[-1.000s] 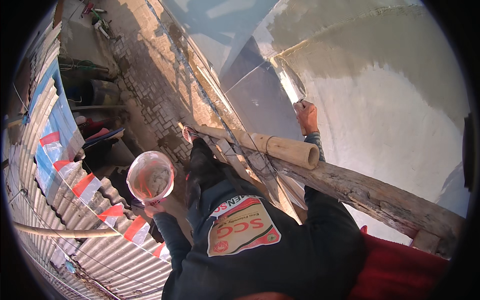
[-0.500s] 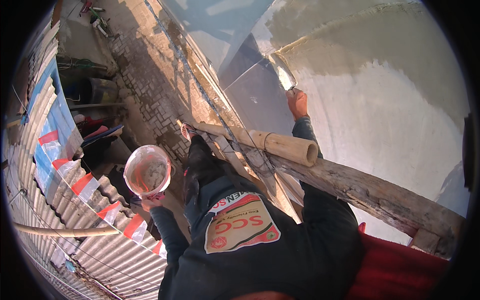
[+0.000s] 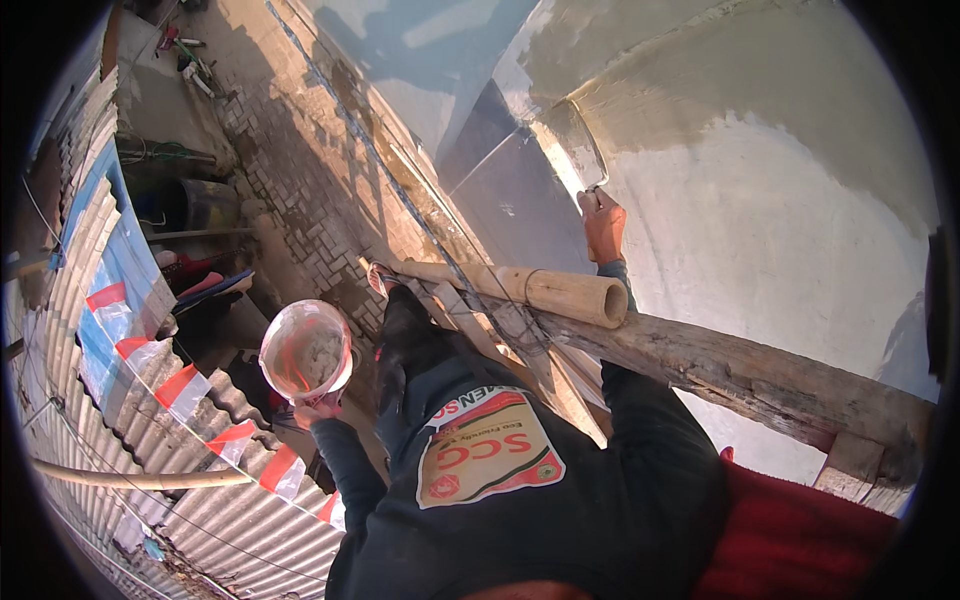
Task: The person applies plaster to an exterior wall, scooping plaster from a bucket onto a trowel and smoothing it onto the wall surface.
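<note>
My right hand (image 3: pixel 603 228) is closed round the handle of a plastering trowel (image 3: pixel 582 150). The trowel's blade lies at or against the wall, by the corner where two wall faces meet; whether it touches all along I cannot tell. Darker, damp-looking plaster (image 3: pixel 720 90) covers the upper part of this wall, and a paler grey surface (image 3: pixel 740 230) lies below it. Low on the left, my left hand (image 3: pixel 318 408) grips the near rim of a pale pinkish bucket (image 3: pixel 349 362). Grey-white wet mix (image 3: pixel 322 352) sits inside the bucket.
A bamboo pole (image 3: pixel 570 292) and a rough timber beam (image 3: pixel 740 375) cross between me and the wall. A dark rope (image 3: pixel 400 190) runs past them. Corrugated roofing (image 3: pixel 250 520) with red-and-white bunting (image 3: pixel 180 390) lies left. Brick paving (image 3: pixel 300 200) is far below.
My right hand has shifted slightly down and right, and the trowel's blade shows broader, turned a little. The bucket and left hand sit slightly farther right and lower in view.
</note>
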{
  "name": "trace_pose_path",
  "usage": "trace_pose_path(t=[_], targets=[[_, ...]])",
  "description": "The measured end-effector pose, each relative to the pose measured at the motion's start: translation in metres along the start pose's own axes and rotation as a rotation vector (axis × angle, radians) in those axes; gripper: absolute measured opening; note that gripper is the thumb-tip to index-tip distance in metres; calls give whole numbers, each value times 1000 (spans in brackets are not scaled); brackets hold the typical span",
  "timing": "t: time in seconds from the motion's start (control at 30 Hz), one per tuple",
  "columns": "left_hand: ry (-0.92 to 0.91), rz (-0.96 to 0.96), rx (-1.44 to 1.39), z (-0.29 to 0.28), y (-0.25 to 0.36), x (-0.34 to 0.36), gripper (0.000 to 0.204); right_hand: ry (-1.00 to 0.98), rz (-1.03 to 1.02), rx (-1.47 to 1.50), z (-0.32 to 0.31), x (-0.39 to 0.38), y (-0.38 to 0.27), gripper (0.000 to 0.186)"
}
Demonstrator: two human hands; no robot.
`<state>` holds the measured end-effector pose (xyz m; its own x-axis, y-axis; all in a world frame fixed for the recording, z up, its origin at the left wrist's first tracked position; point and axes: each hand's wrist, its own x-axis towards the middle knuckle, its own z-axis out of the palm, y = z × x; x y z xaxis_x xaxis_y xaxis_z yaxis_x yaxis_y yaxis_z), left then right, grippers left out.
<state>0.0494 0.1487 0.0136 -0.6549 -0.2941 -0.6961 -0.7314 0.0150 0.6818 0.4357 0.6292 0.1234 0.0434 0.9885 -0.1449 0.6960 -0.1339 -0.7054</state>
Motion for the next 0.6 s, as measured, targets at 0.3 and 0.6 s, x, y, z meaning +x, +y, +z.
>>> trace_pose_path(t=[0.3, 0.6], targets=[[147, 150, -37, -11, 4, 12, 38, -63, 18, -40, 66, 35, 80, 25], [109, 160, -23, -30, -4, 27, 37, 112, -78, -140, 79, 55, 112, 27]])
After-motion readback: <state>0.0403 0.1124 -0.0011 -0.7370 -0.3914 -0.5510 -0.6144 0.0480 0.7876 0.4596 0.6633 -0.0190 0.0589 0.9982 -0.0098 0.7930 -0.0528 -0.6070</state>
